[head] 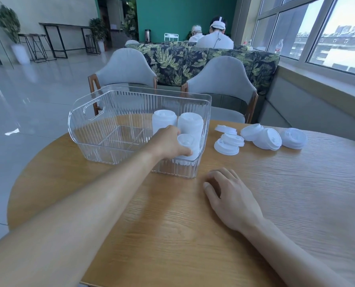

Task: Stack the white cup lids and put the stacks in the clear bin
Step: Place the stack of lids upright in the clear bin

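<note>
A clear ribbed bin [102, 112] stands on the round wooden table [276, 193]. Inside its right end stand two tall stacks of white lids [190, 123], with a shorter stack [188, 141] in front of them. My left hand [168, 141] reaches over the bin's near wall and grips that shorter stack, thumb on its near side. My right hand [228, 191] rests on the table just right of the bin, fingers loosely bent, holding nothing. Several loose white lids [261, 137] lie on the table to the right of the bin.
Two grey chairs [220, 83] stand behind the table, then a leaf-patterned sofa [172, 59] with two people seated beyond it. Windows [327, 32] run along the right. The bin's left part holds nothing.
</note>
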`<move>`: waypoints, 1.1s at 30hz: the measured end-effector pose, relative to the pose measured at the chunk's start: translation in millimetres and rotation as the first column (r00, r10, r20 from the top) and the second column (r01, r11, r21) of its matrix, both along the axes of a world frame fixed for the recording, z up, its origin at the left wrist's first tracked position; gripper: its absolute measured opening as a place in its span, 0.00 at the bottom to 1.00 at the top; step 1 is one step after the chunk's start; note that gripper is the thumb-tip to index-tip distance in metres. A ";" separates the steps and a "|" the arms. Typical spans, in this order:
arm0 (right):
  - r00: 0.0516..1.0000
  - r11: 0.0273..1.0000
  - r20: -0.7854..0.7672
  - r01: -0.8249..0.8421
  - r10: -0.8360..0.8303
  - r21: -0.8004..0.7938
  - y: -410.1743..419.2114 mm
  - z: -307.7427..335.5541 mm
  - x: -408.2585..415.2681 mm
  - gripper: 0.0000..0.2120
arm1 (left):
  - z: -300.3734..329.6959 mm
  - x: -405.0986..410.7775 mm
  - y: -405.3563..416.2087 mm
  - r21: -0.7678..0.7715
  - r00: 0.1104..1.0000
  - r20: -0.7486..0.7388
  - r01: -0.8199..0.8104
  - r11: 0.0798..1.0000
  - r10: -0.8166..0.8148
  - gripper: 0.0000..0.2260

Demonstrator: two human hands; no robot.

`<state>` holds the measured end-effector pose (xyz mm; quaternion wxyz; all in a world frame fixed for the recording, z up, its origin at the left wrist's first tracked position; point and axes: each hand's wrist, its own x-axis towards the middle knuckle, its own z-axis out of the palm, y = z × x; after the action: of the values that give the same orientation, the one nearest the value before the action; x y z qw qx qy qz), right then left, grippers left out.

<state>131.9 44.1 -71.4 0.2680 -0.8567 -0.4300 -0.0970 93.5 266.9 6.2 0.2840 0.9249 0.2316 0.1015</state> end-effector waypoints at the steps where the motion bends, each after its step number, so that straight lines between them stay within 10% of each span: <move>1: 1.000 1.000 0.000 0.001 -0.001 0.002 0.0 0.2 -0.2 0.09 | -0.2 0.0 -0.2 -0.003 1.000 -0.001 0.007 1.000 -0.007 0.20; 23: 0.999 1.000 -0.048 -0.001 0.001 0.014 -3.3 4.1 -6.8 0.10 | 5.4 -3.4 -1.1 0.048 0.997 -0.077 0.035 0.998 -0.031 0.24; 28: 0.998 1.000 -0.069 0.004 -0.003 0.016 -8.1 5.9 -10.8 0.10 | 6.8 -11.8 -8.6 0.044 0.999 0.054 -0.011 0.999 0.009 0.32; 33: 0.997 1.000 -0.078 0.008 -0.006 0.027 -13.6 3.3 -14.9 0.10 | -1.3 -24.0 -26.5 0.140 0.950 0.297 -0.147 0.979 0.100 0.17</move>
<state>117.0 30.5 -68.0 0.2958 -0.8577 -0.4147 -0.0702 69.5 240.4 4.9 0.2324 0.9036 0.2366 0.2710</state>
